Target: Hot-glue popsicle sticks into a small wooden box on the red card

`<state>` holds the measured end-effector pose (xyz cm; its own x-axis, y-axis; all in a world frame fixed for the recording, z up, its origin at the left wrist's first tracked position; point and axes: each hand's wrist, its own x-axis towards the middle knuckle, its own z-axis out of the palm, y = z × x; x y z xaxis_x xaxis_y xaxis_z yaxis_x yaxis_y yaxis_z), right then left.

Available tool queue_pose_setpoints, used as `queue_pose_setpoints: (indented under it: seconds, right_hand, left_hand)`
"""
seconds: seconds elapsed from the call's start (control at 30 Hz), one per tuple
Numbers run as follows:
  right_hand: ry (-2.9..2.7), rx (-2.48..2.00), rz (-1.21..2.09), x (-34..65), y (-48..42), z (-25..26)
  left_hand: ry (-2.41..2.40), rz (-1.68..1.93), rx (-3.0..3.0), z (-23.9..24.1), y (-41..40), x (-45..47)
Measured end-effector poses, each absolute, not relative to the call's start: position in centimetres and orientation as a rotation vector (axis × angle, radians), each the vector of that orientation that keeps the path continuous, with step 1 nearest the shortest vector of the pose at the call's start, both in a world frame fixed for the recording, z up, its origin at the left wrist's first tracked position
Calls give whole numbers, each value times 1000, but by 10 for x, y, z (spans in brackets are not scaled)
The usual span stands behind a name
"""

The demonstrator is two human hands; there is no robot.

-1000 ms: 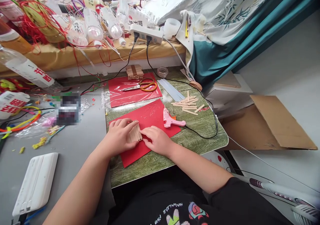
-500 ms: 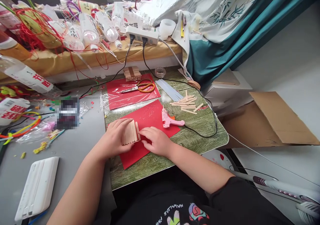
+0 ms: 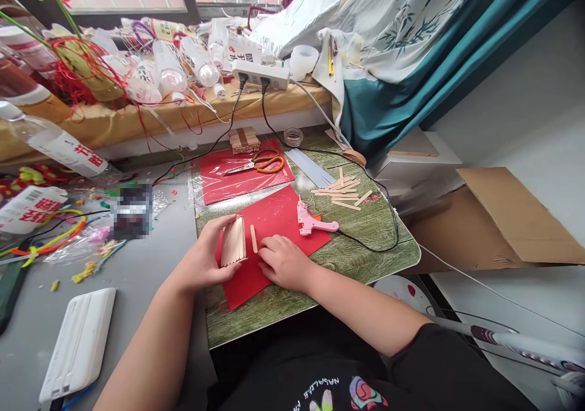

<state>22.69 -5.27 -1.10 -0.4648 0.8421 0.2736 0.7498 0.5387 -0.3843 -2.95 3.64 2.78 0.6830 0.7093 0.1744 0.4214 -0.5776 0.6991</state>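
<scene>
My left hand (image 3: 211,254) grips a small block of craft sticks (image 3: 233,242) laid side by side, its thumb at the lower edge and its fingers at the upper edge. A single craft stick (image 3: 254,238) lies just right of the block, on a red sheet (image 3: 276,214). Beside that stick's lower end, my right hand (image 3: 284,262) rests low with bent, slightly parted fingers and nothing visible in them. A pink glue gun (image 3: 315,220) sits on the sheet's right part.
Loose craft sticks (image 3: 342,189) and pale strips (image 3: 311,167) lie to the right. Scissors (image 3: 256,162) rest on a wrapped red pack (image 3: 214,182), near bundled sticks (image 3: 244,140). The glue gun's black cord (image 3: 386,249) loops along the board's right edge. A white power bank (image 3: 80,341) lies left.
The block in my left hand has moved left, away from the single stick, opening a gap. My right fingers have drawn back from that stick, and the view has shifted slightly.
</scene>
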Motion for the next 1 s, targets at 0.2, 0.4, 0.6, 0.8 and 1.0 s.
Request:
queue_pose_setpoints:
  seconds: [0.2, 0.4, 0.6, 0.8, 1.0]
  right_hand:
    - [-2101, -1325, 401, 225, -51, -9]
    - [-2149, -1305, 417, 221, -43, -11]
    - [-2060, -1176, 351, 229, -40, -11]
    - [-1492, -1294, 302, 271, -50, 23]
    - [-1863, -1184, 217, 284, -76, 27]
  left_hand:
    - [866, 572, 2268, 30, 36, -30]
    - [846, 529, 2264, 31, 32, -24]
    - [868, 494, 2280, 31, 32, -23]
    - [969, 453, 2275, 33, 35, -26]
    - [963, 445, 2290, 34, 34, -25]
